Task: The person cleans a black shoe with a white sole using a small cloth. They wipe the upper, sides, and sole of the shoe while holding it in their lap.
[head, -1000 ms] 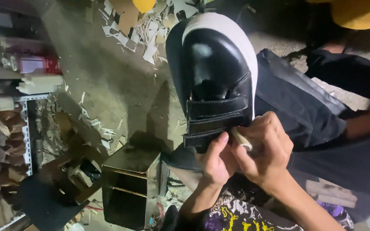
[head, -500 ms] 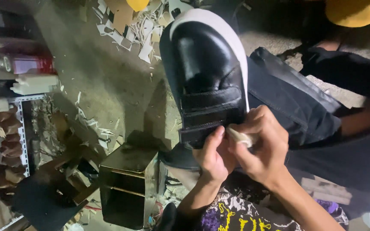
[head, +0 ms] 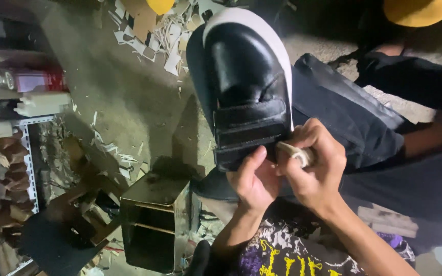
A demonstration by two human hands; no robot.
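Your left hand [head: 254, 181] grips the heel end of the shoe [head: 246, 87], thumb pressed up against the lower strap, fingers curled shut around the back. Your right hand [head: 315, 166] is closed in a fist around a pale, stubby tool [head: 292, 152], its tip touching the shoe's side at the sole line, at about 3 o'clock from the straps. The shoe sits over your lap, toe pointing to 12 o'clock, resting against dark trousers [head: 344, 112].

As far as it shows, the shoe looks nearly whole: the upper is shaped, both straps are closed, and the white sole is joined along the visible edge. I judge the work at hand to be finishing along that seam near the heel; how much of the far side is done I cannot tell.

The upper is smooth black leather or leather-like material with a soft gloss. The sole rim is matte white and rounded at the toe. The straps are flat, stitched bands. At 7 o'clock stands a dark, shiny box-like stand [head: 154, 225]; pale scraps [head: 164, 41] litter the rough grey floor [head: 129, 102] at 11 o'clock.
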